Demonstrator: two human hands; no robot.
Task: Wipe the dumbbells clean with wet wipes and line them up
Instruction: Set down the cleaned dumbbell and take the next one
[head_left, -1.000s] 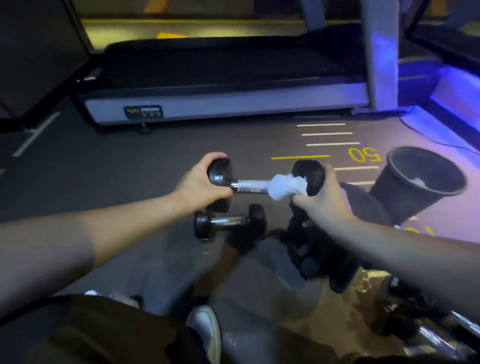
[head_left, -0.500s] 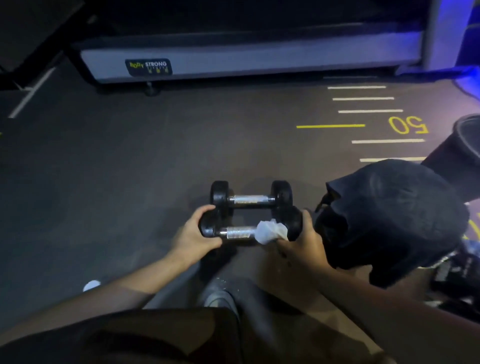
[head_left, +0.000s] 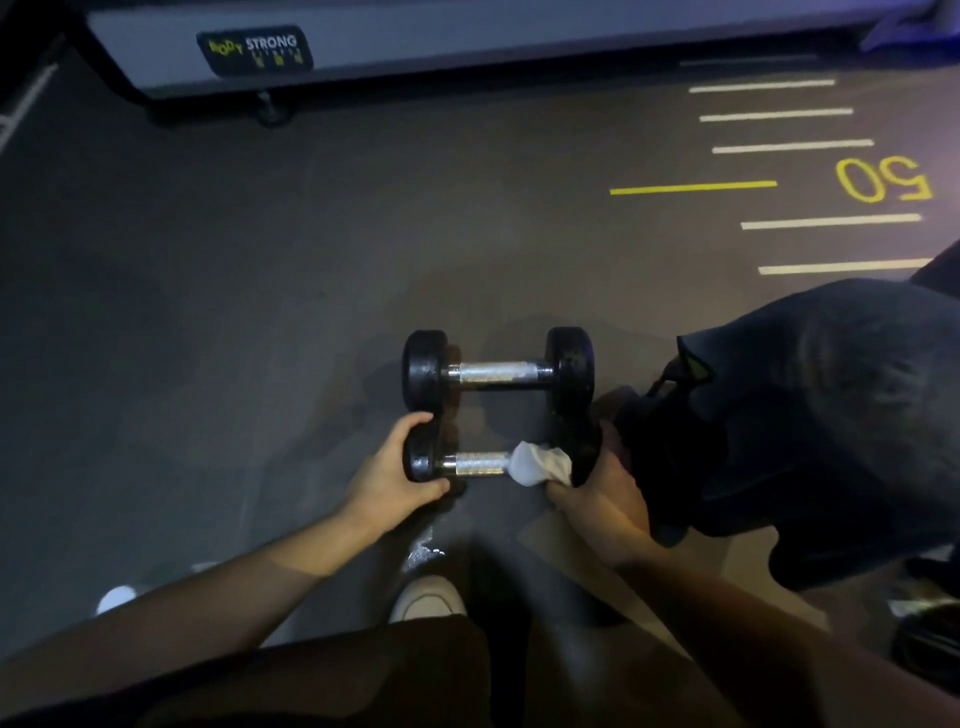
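Black rubber heads and a knurled steel bar are making up the near dumbbell (head_left: 496, 462), which is lying on the dark floor (head_left: 234, 312) just ahead of a white shoe (head_left: 428, 603). The left hand (head_left: 389, 473) is curling around its left head, thumb under and fingers over the rim. The right hand (head_left: 597, 493) is gripping the right end while pinching a crumpled wet wipe (head_left: 543, 462) against the bar beside that head.

In my judgement this thing is handling as dense and rigid: it is going to resist quick moves, and the round heads are likely to roll if let go carelessly. The damp wipe may be leaving the steel slick, so the knurled middle of the bar is looking like the surest place to take hold; the rubber heads are offering grip too, but only for steadying.

Just beyond, the far dumbbell (head_left: 498, 371) is lying parallel, its heads seeming to touch or nearly touch the near one's, so little slack is remaining there and fingers could be getting pinched between heads.

To the right a black bag (head_left: 805, 415) is crowding close against the right hand. Leftward and onward the floor is lying open, as far as the treadmill base (head_left: 467, 47) and the painted floor markings (head_left: 779, 150).
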